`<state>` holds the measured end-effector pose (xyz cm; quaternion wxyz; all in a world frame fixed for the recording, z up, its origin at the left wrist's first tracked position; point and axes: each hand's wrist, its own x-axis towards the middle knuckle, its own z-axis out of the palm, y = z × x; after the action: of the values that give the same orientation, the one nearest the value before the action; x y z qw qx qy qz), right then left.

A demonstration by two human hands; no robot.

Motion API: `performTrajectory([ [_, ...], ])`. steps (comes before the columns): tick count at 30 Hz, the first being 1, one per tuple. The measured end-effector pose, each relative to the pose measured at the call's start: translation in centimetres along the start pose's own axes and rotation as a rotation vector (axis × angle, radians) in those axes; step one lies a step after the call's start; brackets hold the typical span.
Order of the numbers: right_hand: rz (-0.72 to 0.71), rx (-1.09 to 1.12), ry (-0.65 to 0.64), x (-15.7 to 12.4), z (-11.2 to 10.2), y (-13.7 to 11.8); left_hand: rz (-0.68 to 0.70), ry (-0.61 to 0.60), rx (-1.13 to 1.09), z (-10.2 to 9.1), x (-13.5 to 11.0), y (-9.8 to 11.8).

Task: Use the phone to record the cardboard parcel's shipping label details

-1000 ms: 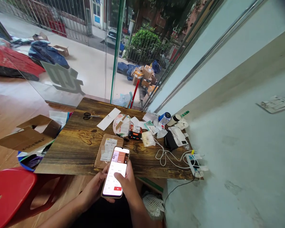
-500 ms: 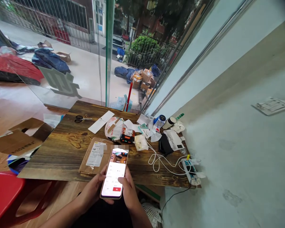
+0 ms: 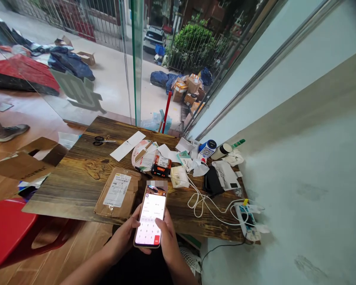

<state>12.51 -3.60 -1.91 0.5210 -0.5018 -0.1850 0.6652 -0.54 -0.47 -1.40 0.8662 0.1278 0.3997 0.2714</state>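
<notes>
I hold a lit smartphone (image 3: pixel 150 217) upright in front of me, just at the near edge of a dark wooden table (image 3: pixel 83 174). My left hand (image 3: pixel 125 234) cups its lower left side with the fingers curled behind it. My right hand (image 3: pixel 168 239) grips the lower right side and its thumb rests on the screen, which shows a number pad. A brown cardboard parcel (image 3: pixel 117 192) with a white shipping label lies flat on the table just left of the phone.
Scissors (image 3: pixel 100 140), paper slips, a small orange-black label printer (image 3: pixel 160 166), a black pouch (image 3: pixel 213 183), white cables (image 3: pixel 206 204) and a power strip (image 3: pixel 246 221) lie on the table. A red stool (image 3: pixel 6 233) and opened carton (image 3: pixel 23 160) stand left. Someone's shoe (image 3: pixel 10 132) is far left. Glass wall behind.
The phone screen switched from a page with a picture to a number pad. My view shifted slightly, and a person's foot came into sight at the far left.
</notes>
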Motion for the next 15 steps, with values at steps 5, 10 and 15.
performTrajectory([
  [5, 0.078, 0.01, 0.054, 0.5, -0.8, 0.9, -0.014, -0.042, -0.012, -0.6, 0.6, -0.2],
  [10, 0.099, -0.009, 0.049, 0.9, -1.0, 1.6, -0.021, -0.048, -0.032, -1.0, 0.6, 0.6],
  [15, 0.076, -0.017, 0.014, 0.9, -0.2, 1.2, -0.03, -0.089, -0.033, -1.9, 0.4, 1.0],
])
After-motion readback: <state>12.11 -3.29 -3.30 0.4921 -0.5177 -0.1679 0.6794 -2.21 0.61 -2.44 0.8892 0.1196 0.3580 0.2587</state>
